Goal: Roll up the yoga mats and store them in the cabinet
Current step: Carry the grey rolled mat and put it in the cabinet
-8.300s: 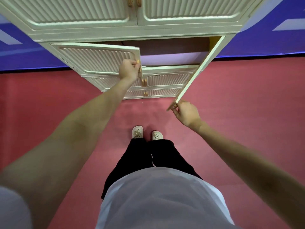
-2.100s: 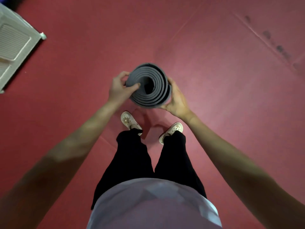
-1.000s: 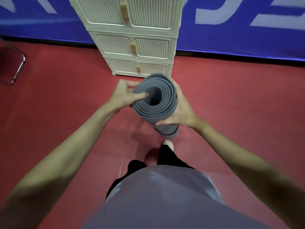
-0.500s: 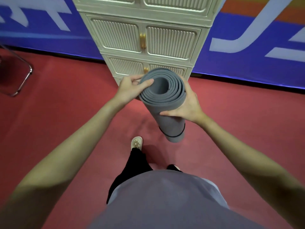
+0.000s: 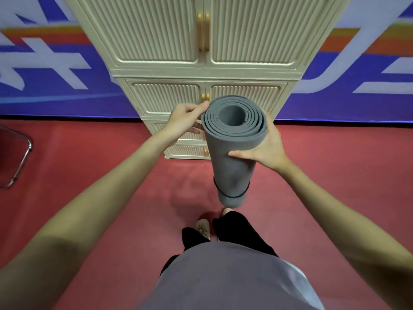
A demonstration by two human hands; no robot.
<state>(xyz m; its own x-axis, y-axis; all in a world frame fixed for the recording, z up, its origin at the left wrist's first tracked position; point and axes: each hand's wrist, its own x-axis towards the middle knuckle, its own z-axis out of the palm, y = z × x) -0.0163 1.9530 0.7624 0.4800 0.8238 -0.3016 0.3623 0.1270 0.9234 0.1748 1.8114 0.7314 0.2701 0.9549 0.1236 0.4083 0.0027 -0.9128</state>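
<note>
A rolled grey yoga mat (image 5: pixel 232 153) hangs upright in front of me, a thin black band around its lower end. My left hand (image 5: pixel 184 123) pinches the roll's top rim from the left. My right hand (image 5: pixel 267 144) grips the roll's right side, thumb across the front. Just behind the mat stands the cream ribbed cabinet (image 5: pixel 201 72). All of its visible doors are closed, with gold handles down the middle.
The floor (image 5: pixel 89 166) is red matting. A blue banner wall (image 5: pixel 44 90) runs behind the cabinet. A chrome chair leg (image 5: pixel 21 162) sticks in at the left edge. My feet (image 5: pixel 203 228) stand a short step from the cabinet's base.
I have come closer to the cabinet, which now fills the upper view. The mat stays held upright in both hands. Eight seconds ago two cabinet doors were open; now all look closed.
</note>
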